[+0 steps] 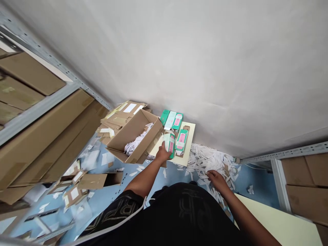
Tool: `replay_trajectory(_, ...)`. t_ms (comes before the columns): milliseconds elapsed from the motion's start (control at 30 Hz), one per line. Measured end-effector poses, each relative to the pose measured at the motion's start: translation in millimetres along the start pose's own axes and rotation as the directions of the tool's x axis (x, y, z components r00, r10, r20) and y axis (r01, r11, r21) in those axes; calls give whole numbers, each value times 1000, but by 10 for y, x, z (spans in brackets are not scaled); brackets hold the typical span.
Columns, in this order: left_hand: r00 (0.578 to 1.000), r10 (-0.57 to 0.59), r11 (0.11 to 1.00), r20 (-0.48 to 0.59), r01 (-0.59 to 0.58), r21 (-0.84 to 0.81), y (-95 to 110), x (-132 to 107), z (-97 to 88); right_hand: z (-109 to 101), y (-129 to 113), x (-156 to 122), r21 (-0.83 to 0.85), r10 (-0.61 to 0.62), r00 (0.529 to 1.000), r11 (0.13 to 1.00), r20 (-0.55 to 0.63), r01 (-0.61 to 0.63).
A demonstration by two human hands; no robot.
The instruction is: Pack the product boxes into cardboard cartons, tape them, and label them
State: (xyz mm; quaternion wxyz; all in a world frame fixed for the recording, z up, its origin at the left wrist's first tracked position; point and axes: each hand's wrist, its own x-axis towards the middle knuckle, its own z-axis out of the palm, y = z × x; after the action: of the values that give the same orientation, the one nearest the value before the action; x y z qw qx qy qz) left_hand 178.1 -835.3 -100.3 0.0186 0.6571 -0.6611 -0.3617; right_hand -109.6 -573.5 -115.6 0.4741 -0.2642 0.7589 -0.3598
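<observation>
My left hand (163,153) is closed on the near end of a green and white product box (171,145) with a pink panel on it. Just right of that box lies a similar green box (181,140). Behind them, a row of green and white boxes (169,120) stands near the wall. To the left, an open cardboard carton (123,145) holds white shredded paper (138,141). Over a heap of paper strips (205,158) hangs my right hand (216,179), its fingers curled together. Whatever is between those fingertips, if anything, is too small to make out.
A cream board (190,136) lies under the boxes. Flattened cardboard (120,118) is stacked behind the carton. Shelving with large cartons (51,136) rises at left, and more cartons (304,191) stand at right. Scraps litter the blue floor (118,186).
</observation>
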Motion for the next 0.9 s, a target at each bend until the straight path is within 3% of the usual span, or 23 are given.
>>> replay_trajectory(100, 995, 92, 985, -35, -96, -143, -14, -173, -205, 179, -116, 130, -12, 17, 994, 1000, 107, -15)
replay_trajectory(200, 970, 242, 930, -35, -242, -278, 56, -428, -413, 437, -377, 196, 31, 12, 982, 999, 189, -19)
replay_trajectory(367, 879, 472, 821, 73, -407, -401, 297, -825, -708, 839, -1122, 161, 384, -42, 974, 922, 223, -48)
replay_trajectory(500, 703, 679, 714, 211, -564, -415, 396, -932, -841, 1019, -1654, -33, 670, -264, 953, 736, 149, 99)
replay_trajectory(600, 596, 748, 660, 290, -623, -421, 399, -942, -889, 1098, -1803, -285, 751, -319, 948, 624, -8, 216)
replay_trajectory(733, 490, 785, 619, 379, -660, -426, 410, -992, -917, 1205, -1689, -698, 761, -251, 949, 573, -193, 306)
replay_trajectory(900, 238, 827, 512, 509, -692, -508, 513, -1117, -778, 1277, -1373, -1195, 751, -131, 928, 553, -348, 359)
